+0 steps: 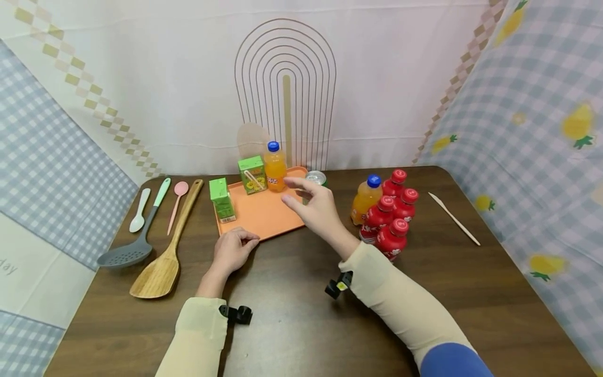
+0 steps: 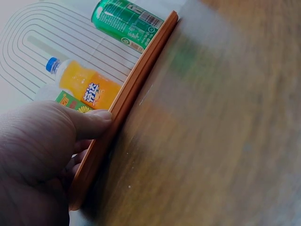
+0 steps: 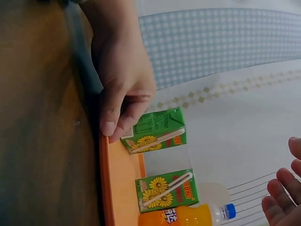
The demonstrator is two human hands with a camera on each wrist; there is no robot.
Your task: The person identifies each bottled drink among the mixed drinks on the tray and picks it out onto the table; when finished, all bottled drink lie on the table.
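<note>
An orange tray (image 1: 268, 214) lies at the back middle of the table. My left hand (image 1: 233, 248) pinches its near rim between thumb and fingers, as the right wrist view also shows. On the tray stand two green juice boxes (image 1: 222, 201) with yellow flowers, an orange soda bottle (image 1: 275, 170) with a blue cap, and a green can (image 2: 127, 23) at the right end. My right hand (image 1: 315, 204) hovers over the tray's right side, thumb and fingers spread, holding nothing. It hides most of the can (image 1: 316, 177) in the head view.
Right of the tray stand another orange soda bottle (image 1: 366, 201) and several red bottles (image 1: 392, 240). A wooden knife (image 1: 454, 219) lies farther right. At left lie a white spoon (image 1: 140, 212), a grey slotted turner (image 1: 127, 254), a pink spoon (image 1: 176, 207) and a wooden spatula (image 1: 157, 275).
</note>
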